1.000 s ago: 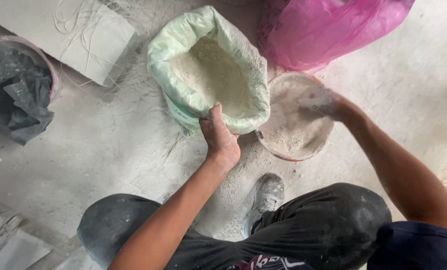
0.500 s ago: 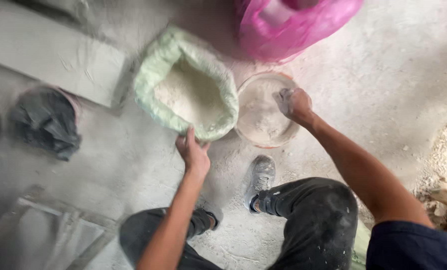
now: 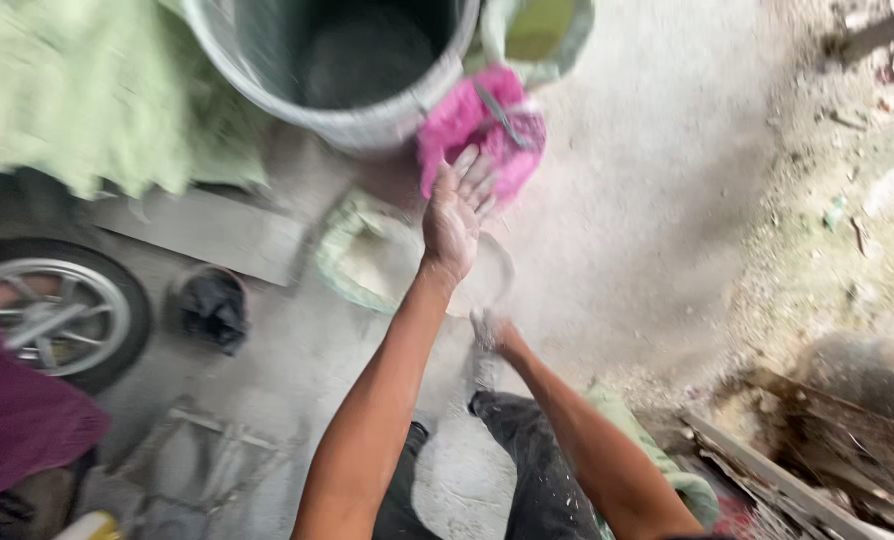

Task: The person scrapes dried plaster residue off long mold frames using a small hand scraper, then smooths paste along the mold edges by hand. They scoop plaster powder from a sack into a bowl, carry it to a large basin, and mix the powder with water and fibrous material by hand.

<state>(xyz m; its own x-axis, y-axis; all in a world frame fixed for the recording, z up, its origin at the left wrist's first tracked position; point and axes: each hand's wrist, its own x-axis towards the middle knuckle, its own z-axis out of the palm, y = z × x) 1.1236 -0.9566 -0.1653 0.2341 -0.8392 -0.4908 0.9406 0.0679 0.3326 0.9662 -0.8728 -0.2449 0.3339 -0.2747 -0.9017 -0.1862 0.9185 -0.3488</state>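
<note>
My left hand is raised in front of the camera with its fingers spread and nothing in it. It hides part of a round, dusty bowl on the ground. My right hand is low at the bowl's near rim and blurred, so its grip is unclear. A pale green sack of whitish powder stands open just left of the bowl. Beyond them lies a pink plastic bag.
A large grey bucket stands at the top, with green fabric to its left. A grey plank, a pot lined with a black bag and a spoked wheel are on the left. Rubble and wood lie on the right.
The camera has pulled far back and the view is blurred. My left hand has left the sack's rim and risen with its fingers spread. My right hand has moved to the bowl's near edge.
</note>
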